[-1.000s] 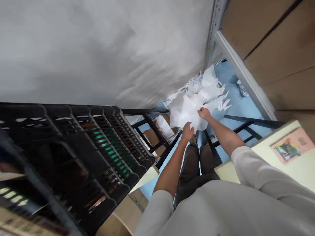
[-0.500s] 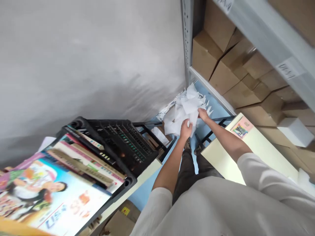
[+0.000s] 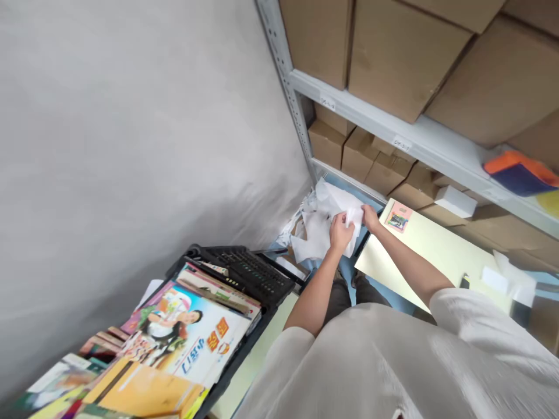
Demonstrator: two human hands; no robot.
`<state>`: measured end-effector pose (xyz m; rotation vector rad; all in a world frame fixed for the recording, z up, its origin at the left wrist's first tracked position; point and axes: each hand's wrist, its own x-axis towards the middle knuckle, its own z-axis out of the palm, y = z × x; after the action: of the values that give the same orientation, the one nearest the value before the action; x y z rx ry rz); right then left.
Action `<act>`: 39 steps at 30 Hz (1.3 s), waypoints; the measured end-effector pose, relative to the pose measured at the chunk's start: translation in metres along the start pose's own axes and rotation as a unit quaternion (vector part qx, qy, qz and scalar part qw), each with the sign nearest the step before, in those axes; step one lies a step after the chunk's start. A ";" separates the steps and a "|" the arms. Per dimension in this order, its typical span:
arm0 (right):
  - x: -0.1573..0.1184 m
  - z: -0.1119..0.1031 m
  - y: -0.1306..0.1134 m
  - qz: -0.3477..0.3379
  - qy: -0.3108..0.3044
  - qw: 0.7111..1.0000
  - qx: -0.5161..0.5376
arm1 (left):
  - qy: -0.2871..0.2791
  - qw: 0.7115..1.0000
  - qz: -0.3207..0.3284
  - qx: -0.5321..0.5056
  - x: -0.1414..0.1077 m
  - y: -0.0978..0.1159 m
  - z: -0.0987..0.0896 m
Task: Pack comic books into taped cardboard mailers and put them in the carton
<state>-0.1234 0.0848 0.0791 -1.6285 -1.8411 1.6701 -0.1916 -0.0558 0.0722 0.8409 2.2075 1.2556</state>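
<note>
My left hand (image 3: 341,234) pinches a crumpled piece of thin white paper (image 3: 354,220), fingers closed. On the paper's other edge my right hand (image 3: 370,218) is closed as well, so the sheet hangs between both hands. Below and beyond them lies a loose heap of white paper scraps (image 3: 315,234), in the corner between wall and shelving. What it rests in or on is mostly hidden.
To the left a black plastic crate (image 3: 244,273) holds books and magazines (image 3: 205,343). On the right is a pale yellow tabletop (image 3: 441,250) with a pink card (image 3: 398,216) and a box cutter (image 3: 465,281). Grey shelving (image 3: 371,119) carries cardboard boxes (image 3: 402,58).
The view has shifted, showing more shelving, tabletop and books. My hands have come nearer together on the white paper, the right one closer to the table corner.
</note>
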 end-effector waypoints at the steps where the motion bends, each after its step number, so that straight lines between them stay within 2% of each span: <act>1: -0.009 -0.012 0.003 0.008 0.021 0.999 0.027 | -0.017 1.000 0.017 0.011 -0.004 0.008 0.001; 6: -0.062 -0.072 0.032 0.049 0.098 0.977 0.183 | -0.118 0.983 0.119 0.071 -0.025 0.035 0.018; 11: -0.116 -0.121 0.085 0.073 0.179 0.955 0.227 | -0.193 0.954 0.203 0.105 -0.051 0.049 0.048; 15: -0.151 -0.144 0.133 0.129 0.230 0.940 0.218 | -0.204 0.955 0.190 0.105 -0.072 0.048 0.073; 18: -0.173 -0.154 0.168 0.192 0.223 0.937 0.186 | -0.179 0.968 0.147 0.098 -0.086 0.039 0.086; 21: -0.193 -0.157 0.195 0.213 0.229 0.948 0.057 | -0.153 0.975 0.121 0.105 -0.100 0.027 0.092; 23: -0.200 -0.155 0.204 0.168 0.224 0.959 -0.047 | -0.142 0.977 0.111 0.114 -0.106 0.021 0.092; 27: -0.194 -0.141 0.203 0.037 0.099 0.980 -0.167 | -0.120 0.981 0.091 0.125 -0.114 0.018 0.090; 31: -0.175 -0.129 0.197 0.025 0.018 0.968 -0.248 | -0.119 0.983 0.065 0.122 -0.113 0.021 0.086; 35: -0.164 -0.119 0.198 0.023 -0.006 0.950 -0.310 | -0.111 0.985 0.051 0.125 -0.107 0.020 0.076; 39: -0.161 -0.107 0.194 0.032 -0.013 0.929 -0.368 | -0.080 0.986 0.039 0.139 -0.094 0.013 0.056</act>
<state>0.1285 -0.0187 0.0467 -1.9148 -2.6540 1.0528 -0.0851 -0.0833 0.0655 1.1036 2.2669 0.8881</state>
